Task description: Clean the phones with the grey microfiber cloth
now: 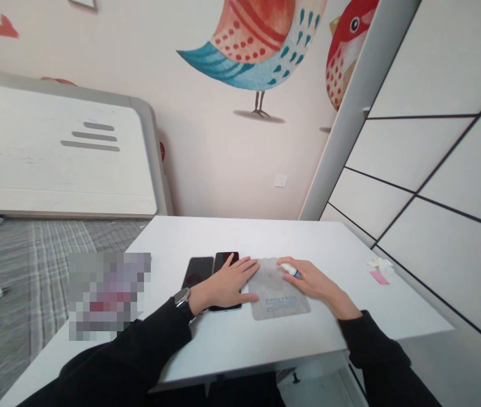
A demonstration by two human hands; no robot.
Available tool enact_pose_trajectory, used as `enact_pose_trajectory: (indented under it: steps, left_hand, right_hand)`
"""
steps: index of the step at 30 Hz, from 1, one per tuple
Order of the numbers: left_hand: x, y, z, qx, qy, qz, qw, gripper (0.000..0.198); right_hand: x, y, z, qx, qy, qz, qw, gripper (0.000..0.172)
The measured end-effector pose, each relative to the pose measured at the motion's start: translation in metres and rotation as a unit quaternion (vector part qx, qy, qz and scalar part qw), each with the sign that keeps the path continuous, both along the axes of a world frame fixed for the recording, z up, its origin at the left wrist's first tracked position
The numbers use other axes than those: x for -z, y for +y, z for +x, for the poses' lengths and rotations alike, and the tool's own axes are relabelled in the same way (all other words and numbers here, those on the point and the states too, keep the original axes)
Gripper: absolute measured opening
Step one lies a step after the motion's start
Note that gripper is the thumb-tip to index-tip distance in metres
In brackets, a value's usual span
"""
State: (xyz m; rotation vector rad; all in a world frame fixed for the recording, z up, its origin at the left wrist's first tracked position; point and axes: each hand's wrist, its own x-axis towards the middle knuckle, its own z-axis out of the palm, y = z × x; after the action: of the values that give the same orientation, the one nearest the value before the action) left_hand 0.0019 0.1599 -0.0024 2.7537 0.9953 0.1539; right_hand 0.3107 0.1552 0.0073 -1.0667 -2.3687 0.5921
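A grey cloth or mat with faint blue print lies on the white table. My left hand rests with spread fingers over a dark phone-like slab, its fingertips reaching the cloth's left edge. Beside it on the left lies another dark slab. Over the upper right of the cloth, my right hand is closed round a small white bottle with a blue part. A watch is on my left wrist.
A pink piece and a crumpled white tissue lie at the table's right. On the left is a blurred-out item, with a checked grey bedspread beyond. White cabinet panels stand along the right side.
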Motion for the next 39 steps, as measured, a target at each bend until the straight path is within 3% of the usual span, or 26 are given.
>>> enact_pose_trajectory:
  steps: [13, 18, 22, 26, 32, 39]
  left_hand:
    - [0.005, 0.001, -0.001, -0.002, 0.01, 0.0, 1.0, 0.086]
    - [0.004, 0.001, -0.001, -0.002, 0.011, 0.0, 1.0, 0.085]
    - [-0.001, -0.001, 0.0, -0.004, 0.016, -0.003, 1.0, 0.084]
    - [-0.007, -0.003, 0.001, -0.004, 0.023, -0.01, 1.0, 0.084]
    - [-0.007, -0.003, 0.001, -0.001, 0.02, -0.009, 1.0, 0.084]
    - [-0.007, -0.003, 0.002, -0.002, 0.021, -0.009, 1.0, 0.083]
  right_hand:
    - [0.008, -0.003, -0.002, 0.018, 0.01, 0.025, 0.999, 0.037]
    - [0.013, 0.002, 0.001, 0.086, 0.09, 0.024, 0.992, 0.045]
    - [0.014, 0.013, 0.007, 0.123, 0.163, 0.008, 0.979, 0.036]
    - [0.02, 0.025, 0.01, 0.102, 0.198, -0.049, 0.974, 0.036]
    - [0.037, 0.035, 0.012, 0.047, 0.171, -0.133, 0.975, 0.035]
    - [0.043, 0.036, 0.017, 0.068, 0.107, -0.103, 0.987, 0.037]
